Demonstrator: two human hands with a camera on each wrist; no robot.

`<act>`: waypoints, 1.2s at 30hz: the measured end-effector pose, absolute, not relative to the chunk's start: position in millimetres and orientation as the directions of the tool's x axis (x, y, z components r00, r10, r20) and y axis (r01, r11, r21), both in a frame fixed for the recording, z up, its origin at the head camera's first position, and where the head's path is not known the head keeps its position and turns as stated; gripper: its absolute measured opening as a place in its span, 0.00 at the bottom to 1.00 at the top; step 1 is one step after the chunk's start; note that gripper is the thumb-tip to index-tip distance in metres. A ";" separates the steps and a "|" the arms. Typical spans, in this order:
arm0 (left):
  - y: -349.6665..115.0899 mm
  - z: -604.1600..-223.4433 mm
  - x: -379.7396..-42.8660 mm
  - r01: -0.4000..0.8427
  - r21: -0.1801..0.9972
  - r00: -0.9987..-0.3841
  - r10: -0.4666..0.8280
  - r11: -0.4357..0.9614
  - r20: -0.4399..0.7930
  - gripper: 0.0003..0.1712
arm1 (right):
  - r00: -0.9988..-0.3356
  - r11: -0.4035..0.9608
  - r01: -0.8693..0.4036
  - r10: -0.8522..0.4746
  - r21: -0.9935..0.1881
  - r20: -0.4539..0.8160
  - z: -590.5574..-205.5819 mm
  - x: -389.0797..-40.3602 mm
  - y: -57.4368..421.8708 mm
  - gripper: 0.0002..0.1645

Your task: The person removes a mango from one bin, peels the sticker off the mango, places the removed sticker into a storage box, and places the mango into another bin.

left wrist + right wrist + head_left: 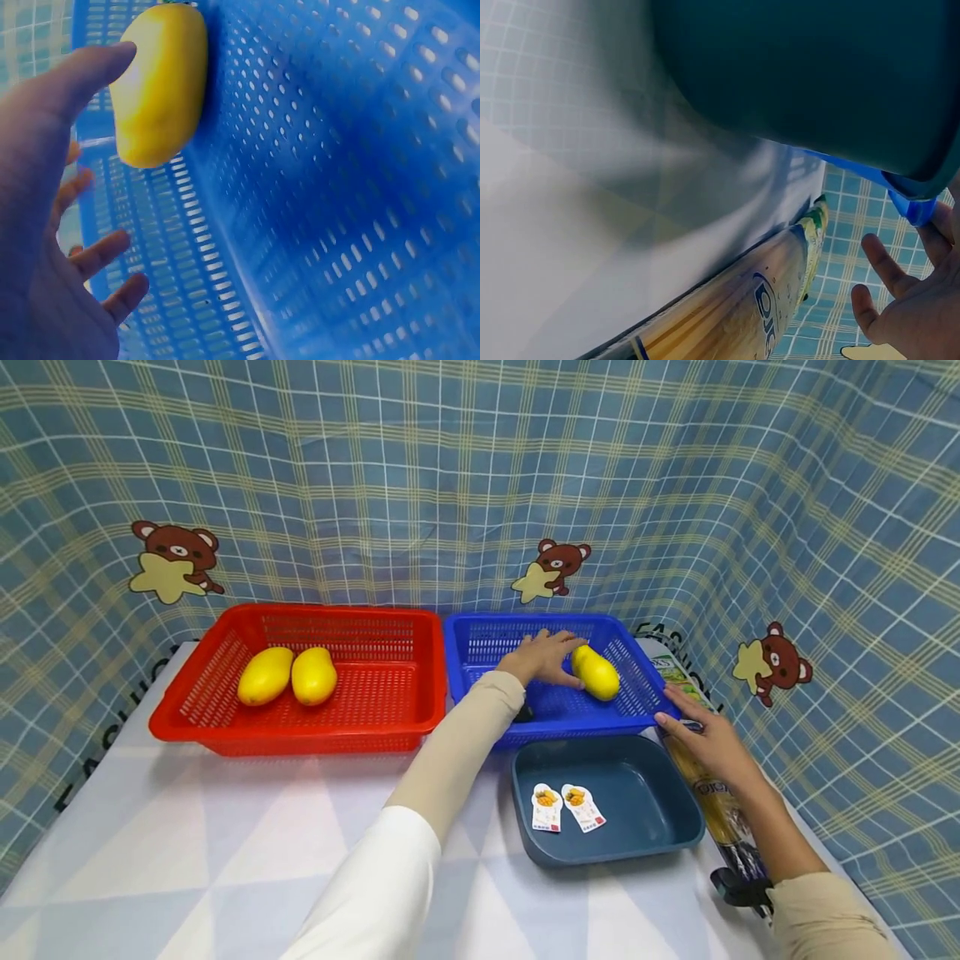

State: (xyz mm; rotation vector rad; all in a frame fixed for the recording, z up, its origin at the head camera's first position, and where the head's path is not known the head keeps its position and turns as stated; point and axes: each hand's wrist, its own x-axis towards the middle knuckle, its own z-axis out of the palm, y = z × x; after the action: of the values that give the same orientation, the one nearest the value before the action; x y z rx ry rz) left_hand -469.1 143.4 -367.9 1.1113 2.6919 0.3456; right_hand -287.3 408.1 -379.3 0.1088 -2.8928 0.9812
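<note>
My left hand (542,658) reaches into the blue basket (480,625), its fingers spread beside a yellow mango (597,675). In the left wrist view, the thumb overlaps that mango (166,90) while the other fingers extend apart from it. At the front right corner of the blue basket, my right hand (705,739) touches the rim with loosely extended fingers. The right wrist view has this hand (919,300) next to a bit of blue rim (913,208). Two more mangoes (266,677) lie together in the red basket (300,739) on the left.
A dark teal basin (645,802) stands in front of the blue basket, holding two fruit-picture cards (547,810). Along the table's right side, under my right forearm, lies a long plastic-wrapped package (708,789). A plaid curtain (420,485) surrounds the table (247,843).
</note>
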 end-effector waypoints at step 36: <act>124.1 -363.7 -470.0 0.506 0.576 -0.683 0.706 0.642 -0.187 0.45 | -0.997 0.794 -0.049 -0.005 -0.606 0.075 -377.5 -285.6 405.1 0.42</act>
State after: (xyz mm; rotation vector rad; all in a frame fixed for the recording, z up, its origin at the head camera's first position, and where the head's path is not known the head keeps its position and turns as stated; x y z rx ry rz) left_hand -470.0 124.1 -363.7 0.9578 2.4660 0.6910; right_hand -285.6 405.1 -377.5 0.0444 -2.9097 0.9855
